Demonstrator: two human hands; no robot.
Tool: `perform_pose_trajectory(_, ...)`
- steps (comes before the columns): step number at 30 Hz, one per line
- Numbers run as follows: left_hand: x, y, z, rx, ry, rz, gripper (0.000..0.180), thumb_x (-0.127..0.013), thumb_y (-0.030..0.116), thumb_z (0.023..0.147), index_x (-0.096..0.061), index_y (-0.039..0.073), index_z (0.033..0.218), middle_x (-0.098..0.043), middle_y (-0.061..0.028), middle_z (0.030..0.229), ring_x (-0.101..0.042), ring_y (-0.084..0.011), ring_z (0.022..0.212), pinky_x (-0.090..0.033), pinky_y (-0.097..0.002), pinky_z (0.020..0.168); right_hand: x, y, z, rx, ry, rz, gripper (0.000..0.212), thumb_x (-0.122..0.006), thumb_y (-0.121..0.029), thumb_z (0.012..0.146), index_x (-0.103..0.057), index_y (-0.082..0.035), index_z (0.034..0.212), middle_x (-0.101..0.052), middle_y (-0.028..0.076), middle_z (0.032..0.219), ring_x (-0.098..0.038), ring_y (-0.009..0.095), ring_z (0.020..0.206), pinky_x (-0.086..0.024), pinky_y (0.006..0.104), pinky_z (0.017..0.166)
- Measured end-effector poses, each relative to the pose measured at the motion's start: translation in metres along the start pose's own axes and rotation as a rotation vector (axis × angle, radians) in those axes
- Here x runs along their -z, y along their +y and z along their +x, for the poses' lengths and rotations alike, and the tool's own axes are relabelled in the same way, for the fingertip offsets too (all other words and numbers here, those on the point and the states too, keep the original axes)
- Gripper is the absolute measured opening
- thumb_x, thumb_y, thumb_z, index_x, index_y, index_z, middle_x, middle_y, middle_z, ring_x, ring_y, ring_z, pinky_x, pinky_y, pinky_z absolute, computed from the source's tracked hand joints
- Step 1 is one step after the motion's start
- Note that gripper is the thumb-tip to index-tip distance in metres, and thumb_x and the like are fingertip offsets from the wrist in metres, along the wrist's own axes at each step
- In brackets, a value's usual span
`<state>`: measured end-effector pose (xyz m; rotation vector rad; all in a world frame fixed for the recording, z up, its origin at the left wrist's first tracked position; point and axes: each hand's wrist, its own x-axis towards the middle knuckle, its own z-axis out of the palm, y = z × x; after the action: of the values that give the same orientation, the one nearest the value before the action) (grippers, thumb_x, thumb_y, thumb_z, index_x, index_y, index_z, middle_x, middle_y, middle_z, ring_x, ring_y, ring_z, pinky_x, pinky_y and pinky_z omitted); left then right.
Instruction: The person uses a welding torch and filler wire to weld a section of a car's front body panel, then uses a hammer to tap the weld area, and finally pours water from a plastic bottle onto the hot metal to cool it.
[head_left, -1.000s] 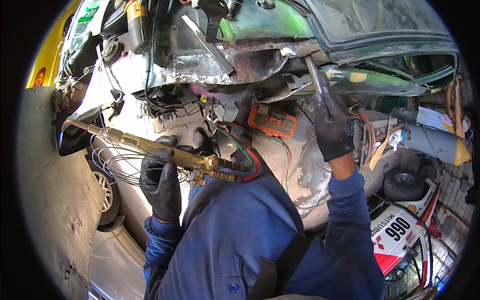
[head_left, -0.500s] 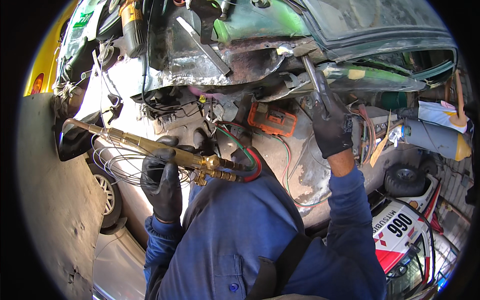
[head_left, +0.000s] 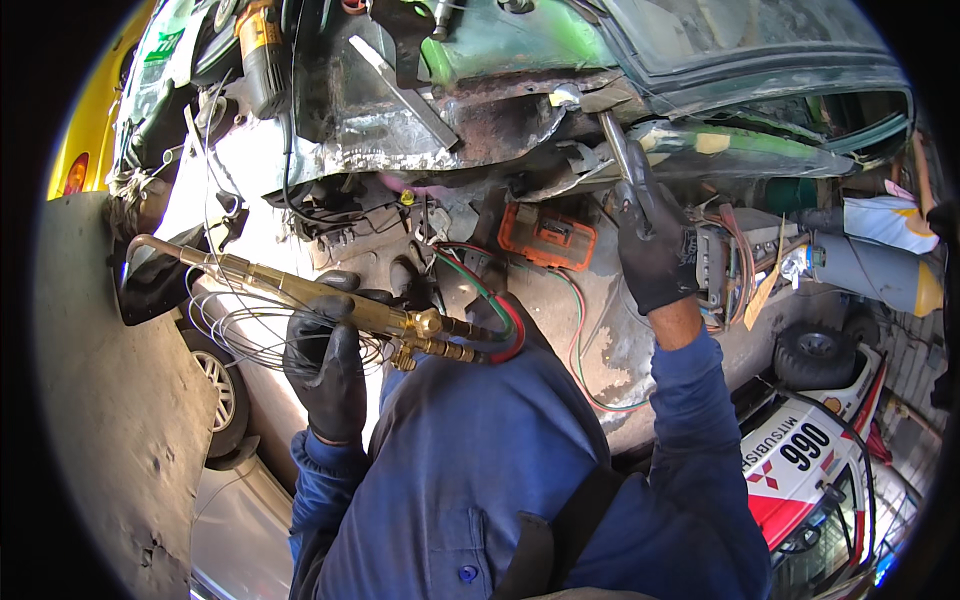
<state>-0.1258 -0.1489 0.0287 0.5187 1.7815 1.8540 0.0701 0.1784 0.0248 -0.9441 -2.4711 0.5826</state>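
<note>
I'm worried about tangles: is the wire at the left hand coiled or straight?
Coiled: the wire forms overlapping loops beside the left hand and torch.

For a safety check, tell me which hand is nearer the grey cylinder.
Right. The right hand is to the left of the grey cylinder; the left hand is much farther left.

R grip [head_left: 657, 245] (w/ hammer [head_left: 622, 150]) slightly L, nearer orange box [head_left: 515, 232].

Lighting bright, uneven. Floor [head_left: 275, 235] beyond the left hand [head_left: 328, 368] overexposed; farther out, metal panel [head_left: 375, 148] shows edge glare, shadow beneath. Right hand [head_left: 655, 250] reasonably sharp. Fisheye curvature outward of both hands; rim black.
</note>
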Motion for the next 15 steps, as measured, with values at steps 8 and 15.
perform_pose_trajectory(8,0.009,0.0,-0.005,-0.026,0.011,0.113,0.021,-0.059,0.015,0.11,-0.06,0.004,0.128,-0.061,-0.0187,0.137,-0.068,-0.0349,0.119,-0.057,-0.0505,0.104,0.001,-0.004,0.004,-0.032,-0.027,-0.013,0.071,-0.063,-0.005,0.095,-0.047,-0.018,0.162,-0.072,0.026,0.11,-0.072,0.044,0.099,-0.058,0.0492,0.087)
perform_pose_trajectory(15,0.009,-0.001,-0.002,-0.01,0.008,0.03,0.021,-0.06,0.015,0.109,-0.061,0.003,0.127,-0.061,-0.0192,0.138,-0.068,-0.0348,0.12,-0.057,-0.0495,0.104,0.001,-0.004,0.001,-0.055,-0.042,-0.027,0.069,-0.063,-0.005,0.095,-0.048,-0.017,0.162,-0.072,0.027,0.112,-0.073,0.043,0.097,-0.058,0.0484,0.086)
